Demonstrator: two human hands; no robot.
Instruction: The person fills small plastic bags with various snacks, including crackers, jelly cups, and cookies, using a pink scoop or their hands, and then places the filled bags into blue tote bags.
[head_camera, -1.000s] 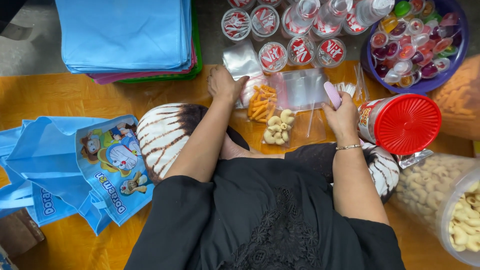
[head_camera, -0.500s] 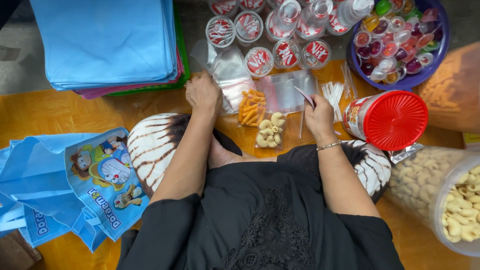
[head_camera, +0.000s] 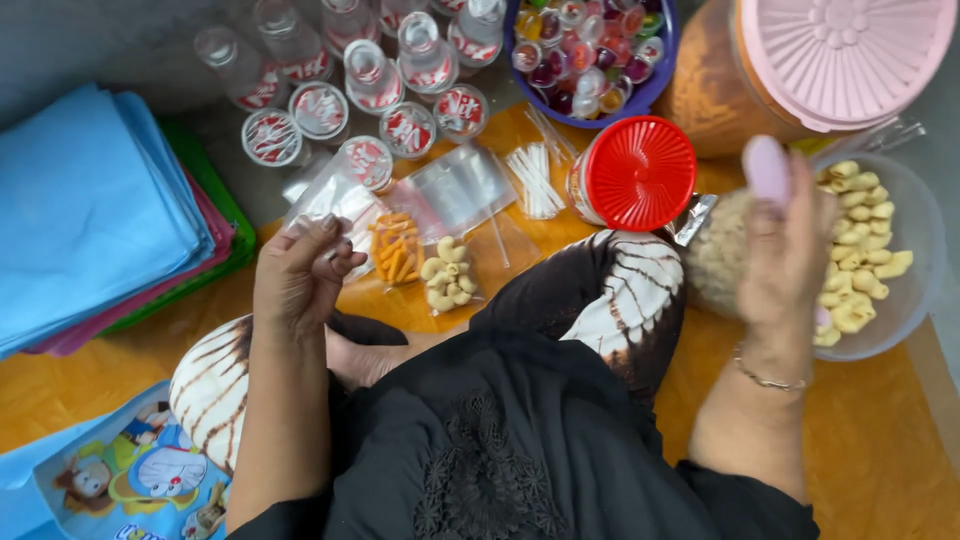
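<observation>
Entry: my left hand (head_camera: 300, 285) pinched a clear plastic bag (head_camera: 325, 205), unfilled. My right hand (head_camera: 790, 245) gripped a pink scoop (head_camera: 768, 168) over the bowl of pale snacks (head_camera: 905, 300). Two filled bags (head_camera: 425, 262) lay done on the orange mat (head_camera: 890, 440); empty bags (head_camera: 465, 185) remained.

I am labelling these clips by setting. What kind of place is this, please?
Probably a floor at home, used for packing party snack bags. The person sits on an orange mat, with small bottled drinks, a bowl of jelly cups, tubs of snacks and stacked blue bags around them.
</observation>
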